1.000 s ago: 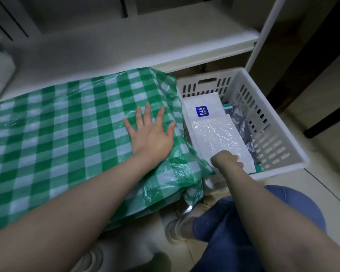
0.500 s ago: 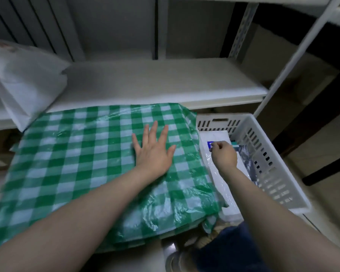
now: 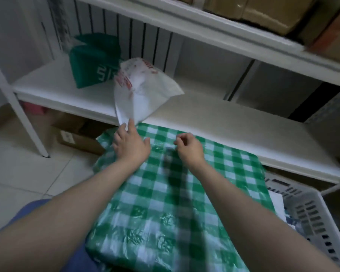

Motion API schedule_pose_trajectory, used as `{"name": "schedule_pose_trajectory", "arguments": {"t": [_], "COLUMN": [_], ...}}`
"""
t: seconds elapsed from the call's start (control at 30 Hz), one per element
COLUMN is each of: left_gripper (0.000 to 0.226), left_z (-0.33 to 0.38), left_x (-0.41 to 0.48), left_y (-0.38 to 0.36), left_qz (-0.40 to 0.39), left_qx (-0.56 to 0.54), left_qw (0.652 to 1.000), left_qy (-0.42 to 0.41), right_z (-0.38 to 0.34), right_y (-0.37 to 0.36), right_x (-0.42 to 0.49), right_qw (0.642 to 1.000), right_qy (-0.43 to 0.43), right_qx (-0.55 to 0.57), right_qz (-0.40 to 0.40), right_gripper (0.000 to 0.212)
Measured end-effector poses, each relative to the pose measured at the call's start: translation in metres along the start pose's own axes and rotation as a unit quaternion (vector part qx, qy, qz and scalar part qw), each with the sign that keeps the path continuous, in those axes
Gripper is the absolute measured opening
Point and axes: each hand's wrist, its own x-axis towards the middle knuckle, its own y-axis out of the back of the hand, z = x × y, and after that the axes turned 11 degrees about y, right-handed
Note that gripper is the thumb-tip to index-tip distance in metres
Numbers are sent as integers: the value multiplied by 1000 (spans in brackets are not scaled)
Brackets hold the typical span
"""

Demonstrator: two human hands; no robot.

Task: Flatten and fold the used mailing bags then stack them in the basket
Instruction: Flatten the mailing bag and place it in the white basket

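A white mailing bag with red print lies crumpled on the low white shelf, its near corner hanging over the edge. My left hand reaches up to that corner and its fingertips touch it; the fingers are nearly straight. My right hand hovers beside it above the green checked cloth, fingers loosely curled and holding nothing. A green bag stands further back on the shelf. The white slatted basket sits at the right edge, mostly out of frame.
The checked cloth covers a flat surface in front of the shelf. A cardboard box lies on the tiled floor under the shelf. Brown cartons fill the upper shelf. A white shelf leg stands at the left.
My view swung left and up. My left hand left the cloth and reached the white bag's corner. My right hand came out of the basket and now hovers over the cloth.
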Motion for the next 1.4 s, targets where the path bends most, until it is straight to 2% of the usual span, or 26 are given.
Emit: {"name": "schedule_pose_trajectory", "arguments": {"t": [0.13, 0.23, 0.33, 0.4, 0.5, 0.6, 0.73, 0.87, 1.03, 1.1, 1.23, 1.33, 1.4], "left_gripper": [85, 88, 84, 82, 68, 41, 21, 8, 10, 16, 41, 60, 68], "left_z": [-2, -1, 1, 1, 1, 0, -2, 6, 22, 29, 45, 51, 55], "left_x": [38, 70, 90, 104, 117, 122, 119, 101, 56, 36, 2, -13, -24], "left_y": [9, 6, 0, -5, -12, -20, -16, -1, 16, 21, 30, 31, 30], "left_qz": [-38, -48, -39, -41, -35, -6, 39, 71, 50, 30, -12, -116, -176], "left_qx": [-57, -94, -115, -120, -122, -136, -145, -158, -238, -251, -282, -311, -333], "left_qw": [997, 992, 990, 989, 989, 987, 985, 984, 969, 967, 959, 938, 920], "left_qy": [44, 68, 74, 71, 72, 91, 89, 49, -35, -35, 23, 96, 110], "right_z": [-26, -39, -45, -49, -58, -60, -58, -53, -33, -22, -5, 8, 19], "right_y": [-33, -37, -27, -21, -18, -24, -18, 7, 52, 72, 112, 147, 164], "right_x": [38, 74, 113, 139, 157, 157, 137, 105, 61, 42, 3, -32, -52], "right_qw": [994, 985, 980, 983, 990, 991, 972, 958, 946, 944, 934, 939, 953], "right_qy": [-42, -75, -48, -25, -16, 7, -6, 24, 25, 9, -22, -30, -60], "right_qx": [98, 154, 173, 162, 139, 108, 208, 259, 289, 287, 304, 308, 271], "right_qz": [-18, 20, 82, 89, 37, 75, 106, 122, 144, 160, 184, 151, 122], "right_gripper": [46, 65, 81, 87, 75, 45, 23, 16, 14, 17, 16, 18, 19]}}
